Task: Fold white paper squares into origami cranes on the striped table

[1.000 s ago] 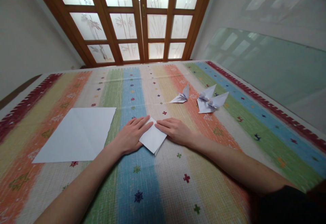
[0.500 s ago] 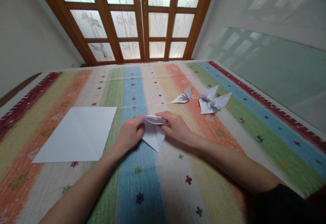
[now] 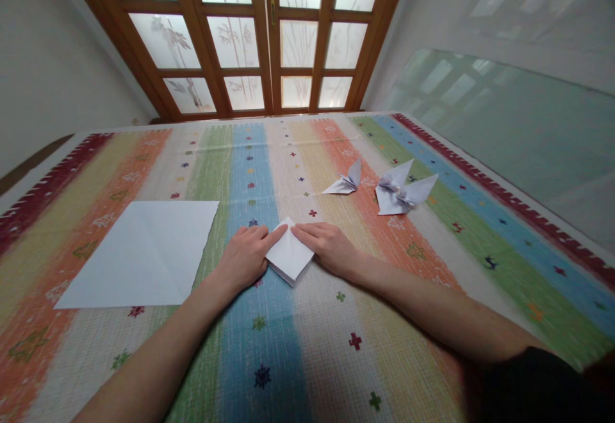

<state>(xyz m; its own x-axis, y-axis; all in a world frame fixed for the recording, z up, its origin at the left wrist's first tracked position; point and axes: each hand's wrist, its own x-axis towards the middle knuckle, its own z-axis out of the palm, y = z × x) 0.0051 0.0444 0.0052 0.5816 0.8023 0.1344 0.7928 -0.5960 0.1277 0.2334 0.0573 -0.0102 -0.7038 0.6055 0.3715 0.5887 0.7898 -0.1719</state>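
A small piece of folded white paper point(image 3: 290, 253) lies on the tablecloth in front of me, now a layered diamond with one corner toward me. At its left edge my left hand point(image 3: 246, 254) grips it, index finger pressed on the upper part and the other fingers curled. My right hand point(image 3: 331, 247) holds the right edge, its fingertips meeting the paper near the top corner. Part of each thumb is hidden. To the left, a large white paper sheet point(image 3: 144, 253) with one ragged edge rests flat, close to my left forearm.
Beyond my right hand sit a folded paper crane point(image 3: 346, 181) and, farther right, a cluster of folded paper cranes point(image 3: 401, 191). The striped tablecloth point(image 3: 262, 346) covers the table. Wooden doors with glass panes point(image 3: 239, 41) stand behind it, and a glass panel point(image 3: 504, 134) leans at the right.
The raised upper flap of the folded paper has come down, leaving a flat diamond. Both hands have shifted from pinching the top edge to pressing along the sides.
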